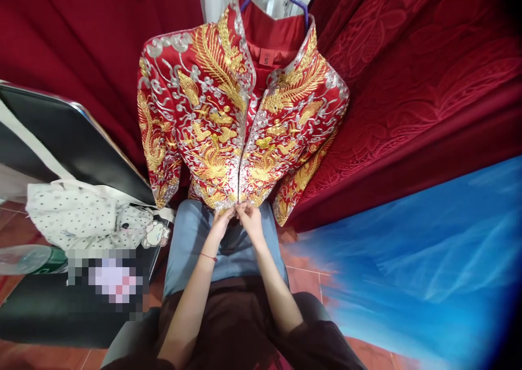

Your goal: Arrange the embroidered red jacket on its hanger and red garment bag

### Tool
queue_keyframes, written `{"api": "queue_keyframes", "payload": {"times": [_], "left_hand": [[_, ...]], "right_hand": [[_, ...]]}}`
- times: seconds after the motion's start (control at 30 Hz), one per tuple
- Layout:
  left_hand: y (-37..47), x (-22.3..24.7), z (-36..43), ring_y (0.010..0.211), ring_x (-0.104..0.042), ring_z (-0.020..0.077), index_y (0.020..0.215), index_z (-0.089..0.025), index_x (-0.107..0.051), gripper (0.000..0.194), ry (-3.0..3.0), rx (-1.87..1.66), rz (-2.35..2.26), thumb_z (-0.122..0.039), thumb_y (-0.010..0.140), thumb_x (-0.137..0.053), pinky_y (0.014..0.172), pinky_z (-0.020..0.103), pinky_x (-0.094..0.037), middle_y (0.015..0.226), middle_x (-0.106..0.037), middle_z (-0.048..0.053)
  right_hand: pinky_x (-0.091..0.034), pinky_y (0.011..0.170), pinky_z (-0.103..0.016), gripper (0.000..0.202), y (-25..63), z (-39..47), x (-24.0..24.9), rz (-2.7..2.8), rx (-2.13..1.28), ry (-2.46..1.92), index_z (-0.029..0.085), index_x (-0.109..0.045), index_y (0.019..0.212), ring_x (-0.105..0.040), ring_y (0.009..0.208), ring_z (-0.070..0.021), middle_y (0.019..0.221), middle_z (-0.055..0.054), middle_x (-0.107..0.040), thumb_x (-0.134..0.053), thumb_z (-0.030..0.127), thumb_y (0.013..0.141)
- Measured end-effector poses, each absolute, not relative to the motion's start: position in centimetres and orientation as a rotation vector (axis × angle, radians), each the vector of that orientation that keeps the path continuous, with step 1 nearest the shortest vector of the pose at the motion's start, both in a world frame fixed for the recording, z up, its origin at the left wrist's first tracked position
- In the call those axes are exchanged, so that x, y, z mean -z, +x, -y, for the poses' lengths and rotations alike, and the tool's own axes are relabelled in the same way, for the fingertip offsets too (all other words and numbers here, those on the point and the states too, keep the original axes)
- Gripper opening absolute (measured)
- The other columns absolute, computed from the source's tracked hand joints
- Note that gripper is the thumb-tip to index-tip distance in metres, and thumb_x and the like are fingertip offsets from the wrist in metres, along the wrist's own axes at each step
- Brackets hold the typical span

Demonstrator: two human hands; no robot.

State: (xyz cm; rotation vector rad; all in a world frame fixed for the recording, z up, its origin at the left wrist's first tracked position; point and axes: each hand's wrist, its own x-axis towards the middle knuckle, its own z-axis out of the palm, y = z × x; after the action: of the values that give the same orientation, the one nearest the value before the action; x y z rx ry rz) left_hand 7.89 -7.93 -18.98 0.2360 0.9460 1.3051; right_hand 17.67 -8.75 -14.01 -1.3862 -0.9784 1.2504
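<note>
A red jacket with gold and silver embroidery hangs in front of me from a purple hanger. Its stand collar is open and a size label shows inside. Down the front, the two edges meet near the hem. My left hand pinches the lower front edge, fingers closed on the hem. Close beside it, my right hand is closed at the same spot, thumb and fingertips together on the other front edge. Any small fastener between the fingertips is too small to make out.
To my left, a black chair holds a dotted white cloth bag, a plastic bottle and a blurred-out item. Dark red curtains hang behind the jacket. Blue sheer fabric spreads on the right.
</note>
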Motion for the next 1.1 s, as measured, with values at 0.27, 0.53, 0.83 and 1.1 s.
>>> {"api": "queue_keyframes", "payload": {"times": [0.27,0.53,0.83,1.1], "left_hand": [[6.1,18.1,8.3,0.068,-0.068,0.0197,0.076,-0.019,-0.072,0.015,0.417,-1.057,-1.107,-0.024,0.070,-0.084,0.068,0.028,-0.048,0.068,-0.071,0.003],[4.8,12.9,8.3,0.079,-0.055,0.0204,0.065,-0.025,-0.063,0.028,1.172,-1.064,-1.482,-0.007,0.063,-0.085,0.064,0.022,-0.030,0.070,-0.055,0.001],[7.6,13.8,8.4,0.086,-0.061,0.0224,0.080,-0.023,-0.062,0.018,1.305,-1.130,-1.695,-0.006,0.077,-0.070,0.072,0.024,-0.035,0.082,-0.062,0.004],[8.3,15.5,9.0,0.091,-0.068,0.0213,0.099,-0.019,-0.060,0.013,1.763,-0.815,-1.967,-0.019,0.098,-0.047,0.071,0.026,-0.041,0.100,-0.072,0.010]], "right_hand": [[-0.028,0.045,-0.024,0.023,17.6,8.3,14.1,0.958,-1.331,-1.340,0.022,-0.058,0.063,-0.037,0.040,-0.0087,0.046,0.007,-0.048,-0.061,0.039,0.076],[-0.028,0.052,-0.023,0.022,17.7,7.6,13.5,0.921,-1.333,-1.335,0.020,-0.057,0.054,-0.037,0.051,-0.0094,0.050,0.006,-0.048,-0.064,0.035,0.069],[-0.019,0.048,-0.023,0.023,16.1,8.1,12.1,0.710,-1.406,-1.283,0.019,-0.056,0.057,-0.023,0.046,-0.0062,0.046,0.008,-0.036,-0.066,0.038,0.065],[-0.020,0.047,-0.023,0.028,14.6,8.1,11.7,0.487,-1.360,-1.221,0.021,-0.047,0.052,-0.027,0.045,-0.0051,0.045,0.007,-0.040,-0.064,0.040,0.062]]}}
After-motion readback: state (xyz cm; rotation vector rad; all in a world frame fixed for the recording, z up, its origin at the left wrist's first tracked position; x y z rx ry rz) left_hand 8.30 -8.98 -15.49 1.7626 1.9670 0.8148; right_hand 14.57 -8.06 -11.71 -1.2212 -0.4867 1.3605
